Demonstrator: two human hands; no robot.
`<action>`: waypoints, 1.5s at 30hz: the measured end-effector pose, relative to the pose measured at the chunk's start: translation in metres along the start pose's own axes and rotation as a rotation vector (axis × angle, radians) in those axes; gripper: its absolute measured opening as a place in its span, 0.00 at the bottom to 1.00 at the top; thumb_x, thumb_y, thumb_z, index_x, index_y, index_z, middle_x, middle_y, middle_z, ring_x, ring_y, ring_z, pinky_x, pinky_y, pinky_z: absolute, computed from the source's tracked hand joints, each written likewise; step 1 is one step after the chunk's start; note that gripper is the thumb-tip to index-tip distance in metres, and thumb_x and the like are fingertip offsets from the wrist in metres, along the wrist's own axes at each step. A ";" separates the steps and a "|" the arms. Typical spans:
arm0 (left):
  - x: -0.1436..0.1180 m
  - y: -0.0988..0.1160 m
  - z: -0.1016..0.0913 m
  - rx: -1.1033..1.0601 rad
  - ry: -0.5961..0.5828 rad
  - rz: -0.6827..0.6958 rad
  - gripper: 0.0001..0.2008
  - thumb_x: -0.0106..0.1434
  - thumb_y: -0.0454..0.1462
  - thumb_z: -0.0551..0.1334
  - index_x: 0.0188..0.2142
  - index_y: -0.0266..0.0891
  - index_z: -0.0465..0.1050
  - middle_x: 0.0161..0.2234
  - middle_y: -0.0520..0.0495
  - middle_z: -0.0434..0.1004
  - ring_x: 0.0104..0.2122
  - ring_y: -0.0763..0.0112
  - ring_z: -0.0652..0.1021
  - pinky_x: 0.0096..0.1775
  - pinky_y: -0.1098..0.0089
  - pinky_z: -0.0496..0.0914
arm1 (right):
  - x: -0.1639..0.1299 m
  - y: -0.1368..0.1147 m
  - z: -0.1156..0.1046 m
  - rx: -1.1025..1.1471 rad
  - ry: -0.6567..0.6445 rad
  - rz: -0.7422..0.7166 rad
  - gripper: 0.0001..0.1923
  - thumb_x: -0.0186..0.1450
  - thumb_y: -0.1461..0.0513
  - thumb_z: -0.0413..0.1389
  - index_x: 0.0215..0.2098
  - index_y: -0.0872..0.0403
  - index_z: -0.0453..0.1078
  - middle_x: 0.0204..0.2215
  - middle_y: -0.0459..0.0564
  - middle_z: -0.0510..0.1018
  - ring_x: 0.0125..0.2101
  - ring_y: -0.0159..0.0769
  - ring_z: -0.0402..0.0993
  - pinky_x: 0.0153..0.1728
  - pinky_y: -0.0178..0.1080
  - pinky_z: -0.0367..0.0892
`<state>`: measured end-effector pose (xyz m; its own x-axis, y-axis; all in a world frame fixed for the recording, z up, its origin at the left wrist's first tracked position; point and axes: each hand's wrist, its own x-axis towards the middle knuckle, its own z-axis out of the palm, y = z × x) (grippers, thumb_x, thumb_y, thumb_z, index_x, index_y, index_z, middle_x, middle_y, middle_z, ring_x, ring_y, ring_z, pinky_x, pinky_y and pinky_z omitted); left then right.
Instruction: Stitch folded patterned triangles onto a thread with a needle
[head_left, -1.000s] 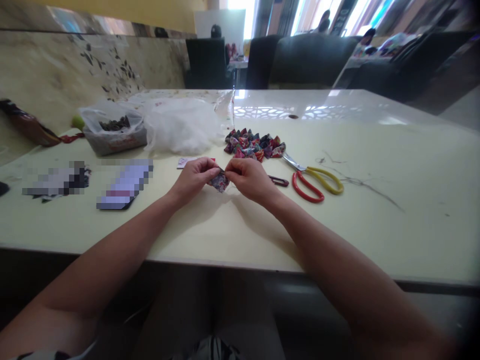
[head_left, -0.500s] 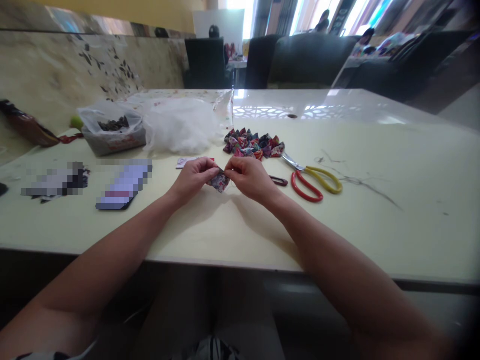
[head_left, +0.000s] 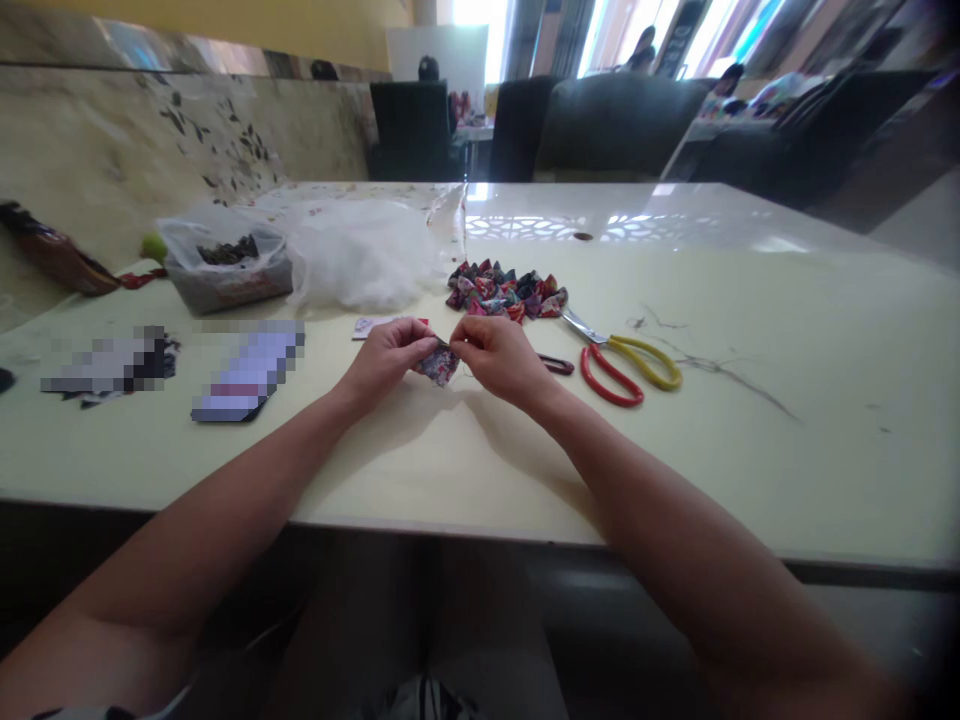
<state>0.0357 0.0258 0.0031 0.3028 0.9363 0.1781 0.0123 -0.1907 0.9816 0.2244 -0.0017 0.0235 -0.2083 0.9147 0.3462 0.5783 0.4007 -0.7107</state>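
Both hands pinching one small printed fabric piece (head_left: 439, 364) over the table (head_left: 465, 450).

Left hand (head_left: 386, 352) & right hand (head_left: 499, 355) meet at the fabric piece, each grip pressed together on its upper edge; piece sits betw. the 2 hands, just above the table top. Rel. to the fabric piece: pile of similar folded pieces (head_left: 504, 292) just behind; red/yellow scissors (head_left: 622, 362) to the right, w/ a small dark clip (head_left: 556, 365) betw.; white stuffing (head_left: 360, 255) behind-left; plastic bag w/ dark bits (head_left: 225, 262) farther left.
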 end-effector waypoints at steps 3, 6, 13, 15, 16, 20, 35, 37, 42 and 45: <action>0.000 0.000 0.000 -0.002 0.002 0.007 0.10 0.54 0.40 0.73 0.30 0.36 0.77 0.27 0.50 0.76 0.27 0.74 0.74 0.32 0.71 0.70 | 0.000 0.000 0.000 -0.005 0.001 -0.002 0.09 0.63 0.68 0.55 0.25 0.54 0.69 0.22 0.44 0.72 0.27 0.31 0.65 0.33 0.36 0.56; 0.000 -0.001 0.000 0.014 -0.001 0.022 0.10 0.54 0.40 0.73 0.30 0.36 0.77 0.27 0.50 0.76 0.26 0.74 0.73 0.31 0.70 0.69 | 0.000 0.000 0.000 -0.009 -0.001 -0.001 0.09 0.63 0.68 0.55 0.25 0.54 0.69 0.22 0.44 0.72 0.27 0.31 0.65 0.33 0.36 0.56; 0.000 0.000 0.000 0.040 -0.002 0.039 0.09 0.55 0.40 0.72 0.30 0.36 0.77 0.27 0.50 0.75 0.26 0.74 0.73 0.31 0.71 0.69 | 0.000 0.000 0.001 -0.013 -0.004 0.002 0.09 0.63 0.69 0.55 0.25 0.54 0.69 0.22 0.44 0.72 0.27 0.31 0.65 0.33 0.37 0.56; 0.000 0.000 0.000 0.043 -0.003 0.035 0.09 0.54 0.40 0.72 0.30 0.36 0.77 0.26 0.50 0.75 0.26 0.74 0.73 0.30 0.71 0.69 | 0.000 0.000 0.001 -0.012 -0.006 -0.002 0.09 0.63 0.69 0.55 0.25 0.54 0.68 0.22 0.44 0.72 0.27 0.32 0.65 0.33 0.37 0.57; 0.000 0.001 0.000 0.043 -0.003 0.033 0.10 0.54 0.40 0.72 0.29 0.36 0.77 0.26 0.50 0.75 0.26 0.74 0.73 0.30 0.71 0.69 | 0.000 0.000 0.001 -0.012 -0.006 -0.004 0.09 0.63 0.69 0.55 0.25 0.54 0.68 0.22 0.44 0.72 0.27 0.32 0.65 0.33 0.37 0.57; 0.000 0.001 0.000 0.040 -0.005 0.030 0.10 0.54 0.40 0.73 0.29 0.36 0.77 0.26 0.51 0.75 0.25 0.74 0.73 0.30 0.70 0.69 | 0.000 0.001 0.002 -0.011 -0.005 -0.006 0.09 0.63 0.68 0.55 0.25 0.54 0.68 0.22 0.44 0.72 0.27 0.32 0.64 0.33 0.37 0.56; 0.000 0.000 -0.001 0.043 0.000 0.033 0.10 0.55 0.41 0.72 0.30 0.36 0.77 0.27 0.50 0.76 0.26 0.74 0.73 0.31 0.70 0.69 | 0.000 -0.003 0.001 -0.006 -0.002 0.025 0.10 0.64 0.68 0.56 0.25 0.54 0.66 0.22 0.44 0.70 0.27 0.32 0.63 0.33 0.37 0.55; 0.000 0.000 -0.001 0.044 -0.003 0.035 0.10 0.55 0.41 0.72 0.30 0.36 0.77 0.27 0.50 0.75 0.26 0.74 0.73 0.31 0.70 0.69 | 0.000 -0.003 0.001 -0.007 -0.008 0.019 0.10 0.64 0.68 0.55 0.25 0.54 0.67 0.22 0.43 0.70 0.27 0.32 0.63 0.33 0.37 0.56; 0.001 0.001 -0.001 0.051 -0.013 0.042 0.10 0.55 0.40 0.72 0.29 0.37 0.76 0.26 0.51 0.75 0.26 0.74 0.72 0.31 0.69 0.68 | -0.001 -0.002 0.001 -0.022 -0.017 0.007 0.10 0.64 0.69 0.55 0.25 0.54 0.67 0.22 0.43 0.70 0.27 0.31 0.64 0.33 0.37 0.55; 0.000 0.001 -0.001 0.056 -0.013 0.045 0.10 0.56 0.40 0.73 0.29 0.37 0.77 0.26 0.51 0.75 0.26 0.74 0.72 0.31 0.69 0.69 | 0.000 -0.002 0.001 -0.023 -0.020 0.008 0.09 0.64 0.69 0.55 0.26 0.54 0.68 0.22 0.43 0.70 0.27 0.31 0.64 0.33 0.37 0.55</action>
<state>0.0348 0.0261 0.0045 0.3167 0.9225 0.2207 0.0518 -0.2492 0.9671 0.2227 -0.0028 0.0239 -0.2187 0.9190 0.3280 0.5978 0.3919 -0.6994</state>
